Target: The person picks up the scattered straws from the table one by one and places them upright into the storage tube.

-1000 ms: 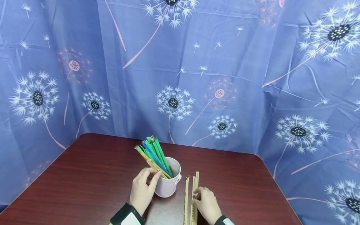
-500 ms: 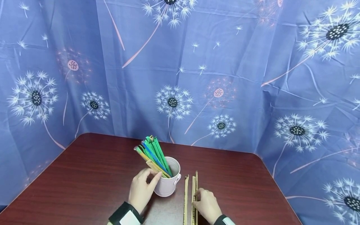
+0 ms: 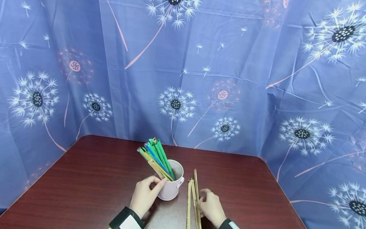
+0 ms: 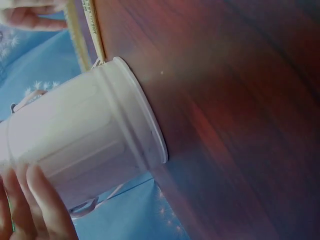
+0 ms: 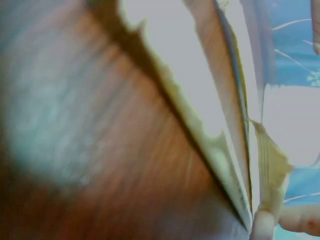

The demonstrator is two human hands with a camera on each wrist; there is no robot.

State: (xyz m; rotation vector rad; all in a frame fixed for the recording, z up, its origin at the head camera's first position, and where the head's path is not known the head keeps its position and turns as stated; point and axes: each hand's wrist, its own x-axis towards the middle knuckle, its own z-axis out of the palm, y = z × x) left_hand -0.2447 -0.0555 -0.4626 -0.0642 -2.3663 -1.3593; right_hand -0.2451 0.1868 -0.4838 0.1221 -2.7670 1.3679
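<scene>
A small white bucket (image 3: 168,190) stands upright mid-table, holding several green wrapped sticks (image 3: 156,152), blue and yellow ones, and a tan one in front. My left hand (image 3: 145,194) is at the bucket's near-left rim, thumb and forefinger pinching there; whether the tan stick is also between them I cannot tell. In the left wrist view its fingers (image 4: 42,205) lie over the bucket's side. My right hand (image 3: 211,206) pinches a tan paper-wrapped stick (image 3: 196,184), whose crumpled wrapper end (image 5: 272,167) shows in the right wrist view. More tan sticks (image 3: 189,203) lie beside it.
The dark red-brown table (image 3: 94,181) has a blue dandelion-print curtain (image 3: 137,95) along its back and sides. A side handle (image 3: 180,182) sticks out from the bucket toward the tan sticks.
The tan stick at my right hand has shifted left and forward, its far end farther out. My left fingertips have slid slightly lower along the rim, and the tan stick in the bucket stands steeper.
</scene>
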